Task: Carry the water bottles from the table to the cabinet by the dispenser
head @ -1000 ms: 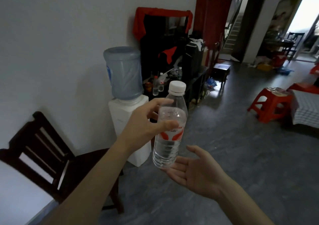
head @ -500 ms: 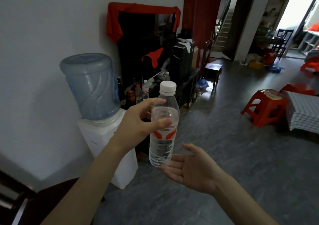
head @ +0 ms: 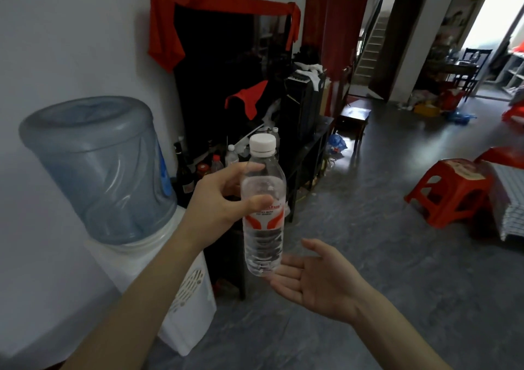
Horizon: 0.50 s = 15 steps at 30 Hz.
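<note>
My left hand [head: 218,199] grips a clear water bottle [head: 263,228] with a white cap and a red label, holding it upright in front of me. My right hand [head: 317,279] is held palm up, fingers spread, just below and right of the bottle's base, holding nothing. Behind the bottle stands a low dark cabinet [head: 312,145] against the wall, with several bottles [head: 217,162] on its near end. The white water dispenser [head: 184,284] with a blue jug [head: 99,168] stands to the cabinet's left.
A red cloth [head: 215,4] drapes over a dark screen above the cabinet. A red plastic stool [head: 450,194] and a checkered table edge [head: 513,208] are at the right. Grey floor [head: 368,228] stretches between them toward an open doorway [head: 380,32].
I have moved closer to the dispenser and cabinet, which now look larger and lie further left. The dark chair has left the view. Both hands keep their pose with the bottle.
</note>
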Each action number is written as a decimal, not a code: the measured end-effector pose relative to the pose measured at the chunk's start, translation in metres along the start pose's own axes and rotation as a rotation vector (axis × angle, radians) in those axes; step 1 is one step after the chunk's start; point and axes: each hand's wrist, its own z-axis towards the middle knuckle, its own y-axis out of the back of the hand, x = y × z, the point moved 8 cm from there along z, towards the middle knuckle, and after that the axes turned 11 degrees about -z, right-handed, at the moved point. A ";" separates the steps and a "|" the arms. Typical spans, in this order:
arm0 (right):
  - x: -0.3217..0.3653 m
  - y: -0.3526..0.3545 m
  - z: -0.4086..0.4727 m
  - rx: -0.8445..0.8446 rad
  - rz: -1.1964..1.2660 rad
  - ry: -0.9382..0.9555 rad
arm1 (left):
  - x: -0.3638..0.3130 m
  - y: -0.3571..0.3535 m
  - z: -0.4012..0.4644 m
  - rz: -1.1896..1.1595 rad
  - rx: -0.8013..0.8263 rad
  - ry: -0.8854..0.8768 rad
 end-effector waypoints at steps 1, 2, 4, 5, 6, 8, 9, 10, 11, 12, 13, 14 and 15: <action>0.016 0.001 0.015 0.005 0.000 0.005 | 0.006 0.005 0.020 0.000 -0.002 0.006; 0.033 0.002 0.030 0.005 0.001 0.008 | 0.012 0.010 0.041 0.004 0.001 0.012; 0.065 0.009 0.061 -0.016 0.005 0.022 | 0.024 0.017 0.079 0.016 0.016 0.023; 0.080 0.012 0.074 -0.029 0.009 0.032 | 0.030 0.020 0.097 0.023 0.021 0.025; 0.093 0.016 0.088 -0.038 0.017 0.036 | 0.036 0.024 0.115 0.025 0.023 0.027; 0.113 0.022 0.111 -0.047 0.055 0.038 | 0.048 0.031 0.148 0.017 0.006 0.036; 0.122 0.026 0.122 -0.049 0.071 0.035 | 0.053 0.033 0.163 0.017 -0.002 0.039; 0.132 0.031 0.131 -0.043 0.073 0.029 | 0.058 0.034 0.179 0.019 -0.005 0.044; 0.143 0.035 0.140 -0.039 0.074 0.026 | 0.064 0.034 0.193 0.023 -0.002 0.050; 0.155 0.039 0.149 -0.046 0.076 0.029 | 0.068 0.033 0.207 0.033 0.008 0.054; 0.167 0.046 0.158 -0.055 0.082 0.033 | 0.074 0.033 0.220 0.046 0.019 0.059; 0.181 0.055 0.169 -0.071 0.086 0.030 | 0.081 0.031 0.236 0.059 0.027 0.062; 0.192 0.062 0.177 -0.087 0.092 0.032 | 0.087 0.031 0.248 0.064 0.031 0.064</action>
